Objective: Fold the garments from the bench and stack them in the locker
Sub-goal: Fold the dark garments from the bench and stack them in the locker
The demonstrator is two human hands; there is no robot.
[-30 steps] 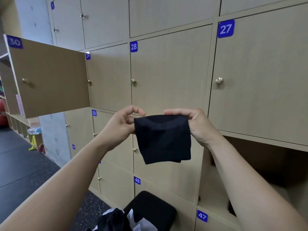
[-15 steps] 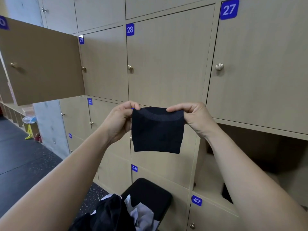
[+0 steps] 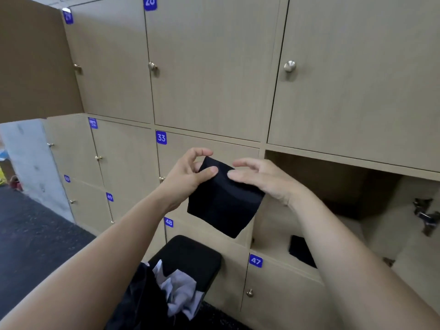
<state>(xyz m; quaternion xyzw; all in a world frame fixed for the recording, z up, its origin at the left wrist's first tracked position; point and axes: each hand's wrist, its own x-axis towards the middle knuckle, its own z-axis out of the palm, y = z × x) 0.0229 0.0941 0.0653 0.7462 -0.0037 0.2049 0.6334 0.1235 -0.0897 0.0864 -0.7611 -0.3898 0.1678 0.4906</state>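
Observation:
A small folded black garment (image 3: 223, 203) hangs in the air in front of locker 33. My left hand (image 3: 188, 177) pinches its upper left corner between thumb and fingers. My right hand (image 3: 264, 179) lies on its upper right edge, thumb on the cloth and fingers stretched over the top. To the right gapes the open locker (image 3: 333, 182), with a dark folded item (image 3: 301, 252) on its floor. Below me the black padded bench (image 3: 188, 258) carries a heap of black and grey garments (image 3: 164, 294).
Closed wooden lockers with round knobs and blue number tags fill the wall. An open locker door (image 3: 35, 63) juts out at upper left. Metal hinges (image 3: 426, 215) show on the open locker's right side. Dark speckled floor (image 3: 31, 236) lies to the left.
Both hands have come lower and a little to the right with the black garment, which now tilts towards the open locker. My view has dipped, showing more of the bench and the locker's inside.

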